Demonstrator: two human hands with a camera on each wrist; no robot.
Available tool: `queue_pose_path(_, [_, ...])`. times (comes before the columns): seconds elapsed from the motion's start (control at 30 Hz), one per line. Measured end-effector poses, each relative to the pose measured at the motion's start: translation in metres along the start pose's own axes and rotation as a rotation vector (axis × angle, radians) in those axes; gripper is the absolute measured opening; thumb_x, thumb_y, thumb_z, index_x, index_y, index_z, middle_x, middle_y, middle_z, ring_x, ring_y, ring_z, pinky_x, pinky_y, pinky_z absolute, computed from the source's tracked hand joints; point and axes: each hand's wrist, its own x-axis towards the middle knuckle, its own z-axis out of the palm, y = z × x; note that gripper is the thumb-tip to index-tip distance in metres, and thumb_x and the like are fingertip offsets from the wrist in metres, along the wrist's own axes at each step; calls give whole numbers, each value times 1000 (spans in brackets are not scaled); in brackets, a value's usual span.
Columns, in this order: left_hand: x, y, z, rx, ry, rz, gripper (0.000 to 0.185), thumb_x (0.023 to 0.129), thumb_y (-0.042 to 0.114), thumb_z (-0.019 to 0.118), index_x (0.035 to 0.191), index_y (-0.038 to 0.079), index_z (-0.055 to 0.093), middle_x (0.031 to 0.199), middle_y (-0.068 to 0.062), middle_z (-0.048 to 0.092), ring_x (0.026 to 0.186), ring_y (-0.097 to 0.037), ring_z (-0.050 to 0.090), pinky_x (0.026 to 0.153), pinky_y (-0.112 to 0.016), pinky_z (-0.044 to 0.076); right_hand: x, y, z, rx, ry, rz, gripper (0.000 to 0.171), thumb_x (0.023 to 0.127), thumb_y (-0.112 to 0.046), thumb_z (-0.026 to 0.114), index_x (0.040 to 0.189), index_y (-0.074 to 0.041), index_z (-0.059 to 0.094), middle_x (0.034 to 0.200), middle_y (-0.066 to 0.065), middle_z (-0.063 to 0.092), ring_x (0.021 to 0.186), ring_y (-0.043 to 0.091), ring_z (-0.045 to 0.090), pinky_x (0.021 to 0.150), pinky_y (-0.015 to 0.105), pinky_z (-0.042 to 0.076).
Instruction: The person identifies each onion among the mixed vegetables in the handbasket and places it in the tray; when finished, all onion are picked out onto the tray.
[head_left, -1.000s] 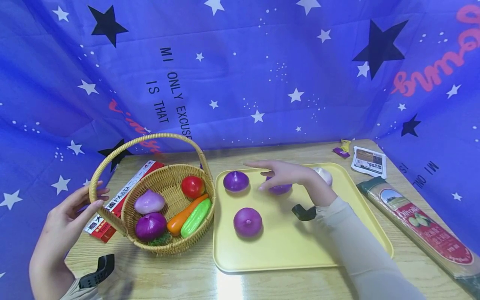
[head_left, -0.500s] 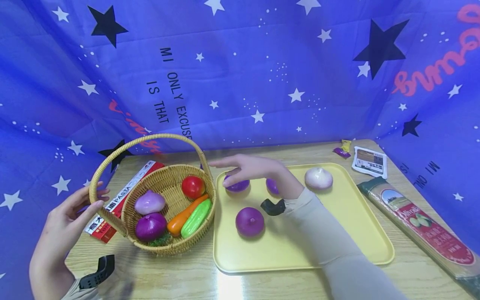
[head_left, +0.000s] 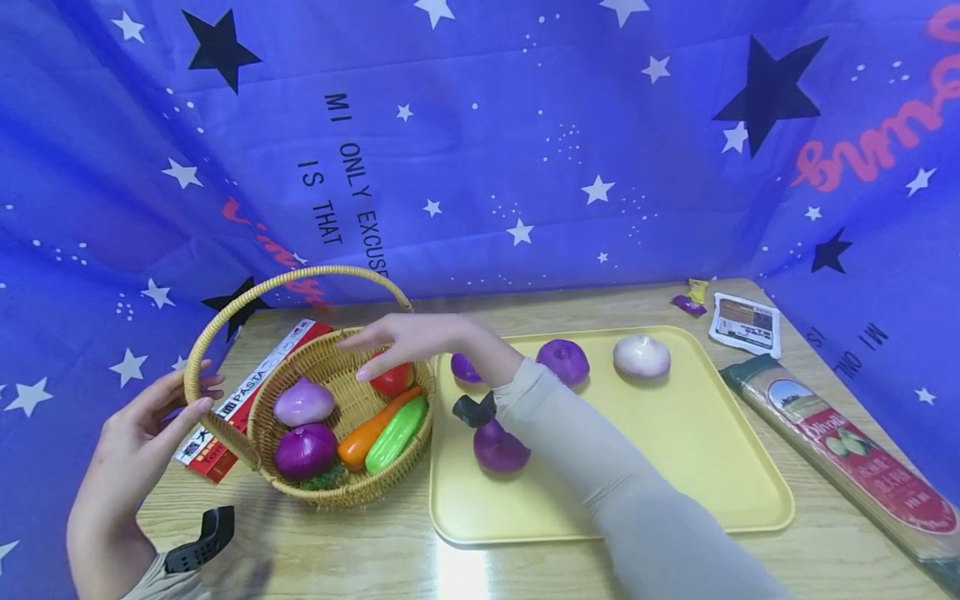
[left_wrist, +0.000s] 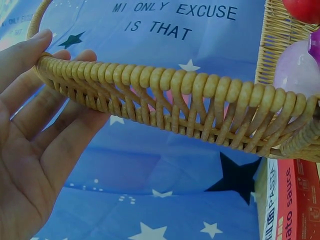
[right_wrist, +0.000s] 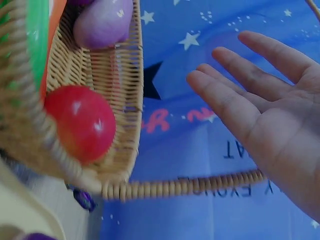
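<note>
In the head view, my left hand (head_left: 120, 462) holds the left side of the wicker basket's handle (head_left: 300, 277) between thumb and fingers. My right hand (head_left: 427, 340) hovers over the right part of the wicker basket (head_left: 341, 497), fingers extended and holding nothing. Beneath it lies a red tomato (head_left: 393, 380), partly hidden in the head view. Also in the basket are a carrot (head_left: 375, 430), a green cucumber-like vegetable (head_left: 396, 435), a purple onion (head_left: 306, 450) and a pale purple bulb (head_left: 303, 402). The right wrist view shows the palm (right_wrist: 295, 130) apart from the handle.
A yellow tray (head_left: 637, 483) right of the basket bears several bulbs, among them a purple onion (head_left: 495, 450) and a white one (head_left: 642, 357). A pasta box (head_left: 217, 450) lies behind the basket. A noodle packet (head_left: 840, 442), sachet (head_left: 745, 323) and wrapped candies (head_left: 692, 297) lie right.
My right hand has moved left from above the tray to above the basket, uncovering the white bulb and a purple onion. The left hand keeps its hold on the handle.
</note>
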Motion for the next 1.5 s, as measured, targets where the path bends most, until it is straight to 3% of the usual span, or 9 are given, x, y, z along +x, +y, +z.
queue_pose_path(0.17, [0,0,0,1,5,5,41,91,-2,55,132,3,52,111,23,62,101,12,60,85,-1,46,23,-5,2,22,-25,32,61,92,-41,57,145,-19,37,150,-5,38,139,9,35,115,23,31])
queue_pose_path(0.53, [1,-2,-1,0,-7,12,42,92,-3,54,134,3,50,111,26,61,100,13,60,85,-1,45,70,2,18,-81,24,136,56,95,-48,48,141,-17,44,144,-2,47,136,12,41,114,23,33])
queue_pose_path(0.8, [-1,-1,-2,2,-8,15,42,91,-3,55,133,2,51,111,25,62,101,13,59,86,-1,45,103,5,45,101,99,269,50,91,-46,56,130,-15,57,135,-1,56,128,12,49,106,21,42])
queue_pose_path(0.9, [-1,0,-1,9,-2,28,42,91,-3,55,132,2,52,112,25,61,101,13,59,86,-1,45,112,6,53,137,111,278,48,91,-45,58,128,-14,59,131,-1,60,123,10,53,103,20,43])
queue_pose_path(0.97, [0,1,0,18,3,34,41,91,-3,56,132,2,52,111,27,61,100,14,59,85,0,45,115,7,56,151,123,269,45,90,-43,59,124,-13,62,123,-1,65,114,7,57,97,18,46])
queue_pose_path(1.03, [0,1,0,24,8,41,41,90,-3,56,131,2,52,111,27,61,99,14,59,85,0,45,117,8,59,148,140,262,40,91,-42,58,112,-11,68,99,-2,69,94,4,60,85,16,47])
queue_pose_path(1.17, [0,1,0,27,11,47,41,90,-3,56,131,2,53,111,27,61,99,14,59,85,0,45,119,11,64,120,174,281,34,91,-39,59,73,-10,63,59,-7,44,60,5,43,60,17,41])
queue_pose_path(1.3, [-1,2,0,30,10,46,41,91,-3,56,131,2,53,111,27,61,99,13,59,85,-1,45,123,13,71,110,185,342,43,88,-35,64,57,-17,41,51,-8,32,49,4,31,47,16,31])
queue_pose_path(1.5, [1,1,-1,45,10,40,41,91,-1,57,131,4,53,110,30,60,98,15,58,84,0,45,129,16,77,156,178,363,39,85,-30,70,59,-17,44,51,-9,34,48,2,33,44,14,31])
